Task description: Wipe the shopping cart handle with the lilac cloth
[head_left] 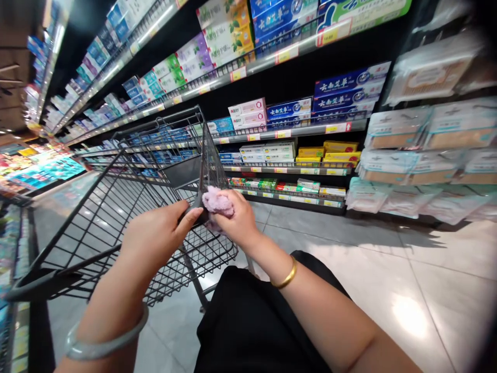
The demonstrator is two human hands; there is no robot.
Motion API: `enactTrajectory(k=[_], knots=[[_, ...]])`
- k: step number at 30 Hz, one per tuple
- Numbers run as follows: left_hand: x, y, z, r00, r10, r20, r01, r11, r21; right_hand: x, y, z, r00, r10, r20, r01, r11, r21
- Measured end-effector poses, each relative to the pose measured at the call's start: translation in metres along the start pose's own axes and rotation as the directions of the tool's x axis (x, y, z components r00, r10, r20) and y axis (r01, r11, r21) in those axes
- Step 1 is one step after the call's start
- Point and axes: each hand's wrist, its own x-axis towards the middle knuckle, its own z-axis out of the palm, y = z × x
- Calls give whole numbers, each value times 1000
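Note:
A black wire shopping cart (97, 207) stands at an angle in front of me. My left hand (155, 230) is closed around a dark part of its frame, the thumb lying along the top. Just to the right, my right hand (238, 215) grips a pale pink fluffy cloth (218, 202) and presses it against the same corner of the cart. Some of the cloth hangs below the fingers. The fingertips of both hands are partly hidden behind the cart frame and the cloth.
Shelves (287, 132) of boxed toothpaste run along the far side of the aisle. Packaged goods (404, 134) hang at the right. Tiled floor (349, 259) lies beneath, and another shelf (19, 259) edges the left side.

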Motion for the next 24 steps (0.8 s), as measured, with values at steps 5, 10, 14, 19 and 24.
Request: enactTrajectory(k=[5,10,14,19,24], knots=[[-5,7,0,989,-140,53,137,989,47,-7,14,12,990,138,-24,-138,990,-2],[-10,22,-6,987,-154,43,152,987,61,-6,8,14,990,98,-99,-95,995,36],[-8,42,-9,987,-159,-13,160,986,52,-1,21,5,981,144,-131,-136,989,63],[2,65,-9,985,-152,-88,155,987,35,11,8,-15,949,246,-195,-205,956,208],[13,74,-8,983,-136,-126,140,990,26,18,4,-29,965,95,-243,-51,982,181]])
